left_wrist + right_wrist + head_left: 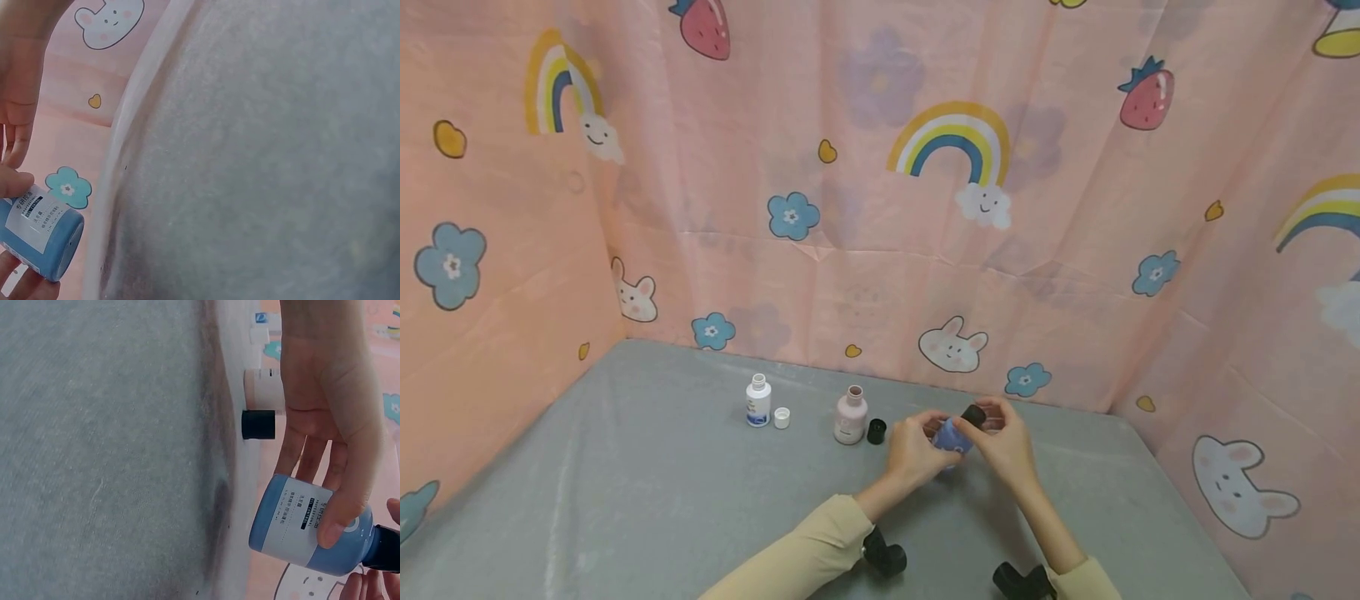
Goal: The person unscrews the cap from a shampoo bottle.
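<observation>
My left hand (pixel 913 454) grips the body of a blue bottle (pixel 951 438) with a white label. Held tilted in front of me, the bottle has its neck end toward my right hand (pixel 1009 450). That hand pinches the bottle's black cap (pixel 975 414), which sits at the neck. In the right wrist view the blue bottle (pixel 287 519) lies almost sideways, with the left thumb across its label and the black cap (pixel 382 549) at its end. The left wrist view has its base and printed label, with the cap out of frame.
Left of my hands a pale pink bottle (pixel 851 417) stands uncapped, a black cap (pixel 876 431) beside it. Farther left is a white bottle (pixel 758 402), also uncapped, with a white cap (pixel 782 417) next to it. Pink printed curtains (pixel 865 275) surround the grey table (pixel 647 467).
</observation>
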Available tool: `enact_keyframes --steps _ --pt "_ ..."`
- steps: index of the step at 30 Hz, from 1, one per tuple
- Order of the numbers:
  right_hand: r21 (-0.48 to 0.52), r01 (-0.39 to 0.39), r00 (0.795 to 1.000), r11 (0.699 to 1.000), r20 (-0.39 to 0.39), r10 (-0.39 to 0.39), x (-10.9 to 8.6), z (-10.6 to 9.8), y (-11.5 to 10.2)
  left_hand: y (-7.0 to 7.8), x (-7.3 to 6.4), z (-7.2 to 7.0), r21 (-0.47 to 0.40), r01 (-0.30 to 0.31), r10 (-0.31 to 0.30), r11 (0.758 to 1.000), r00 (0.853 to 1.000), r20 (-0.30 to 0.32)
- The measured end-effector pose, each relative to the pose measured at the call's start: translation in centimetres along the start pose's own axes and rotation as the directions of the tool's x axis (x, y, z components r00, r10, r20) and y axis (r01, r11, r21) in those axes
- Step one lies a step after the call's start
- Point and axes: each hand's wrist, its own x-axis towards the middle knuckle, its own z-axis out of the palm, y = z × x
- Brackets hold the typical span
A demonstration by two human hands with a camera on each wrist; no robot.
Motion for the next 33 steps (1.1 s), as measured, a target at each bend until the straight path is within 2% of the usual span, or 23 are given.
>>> enact_keyframes --steps 6,19,27,30,33 --pt "0.0 0.027 1.0 1.0 -0.008 -0.027 0.08 -0.16 0.05 -0.13 -0.01 0.1 -0.001 -0.012 0.012 1.0 1.0 0.009" --pt "0.087 0.061 0.996 0.994 0.067 -0.067 0.32 -0.38 0.38 -0.45 -0.04 -0.02 -0.009 -0.013 0.013 1.0 1.0 0.025" --pt "0.164 0.113 0.985 0.98 0.114 -0.133 0.26 -0.52 0.55 -0.73 0.06 0.01 -0.045 0.0 0.002 0.999 0.999 0.038" --pt "0.17 0.104 0.984 0.98 0.123 -0.126 0.28 -0.46 0.51 -0.8 0.14 -0.01 -0.043 -0.002 0.004 0.999 0.999 0.034" --pt "0.133 0.062 0.992 0.989 0.103 -0.076 0.31 -0.35 0.44 -0.86 0.22 -0.02 -0.032 -0.001 0.002 0.999 1.0 0.03"
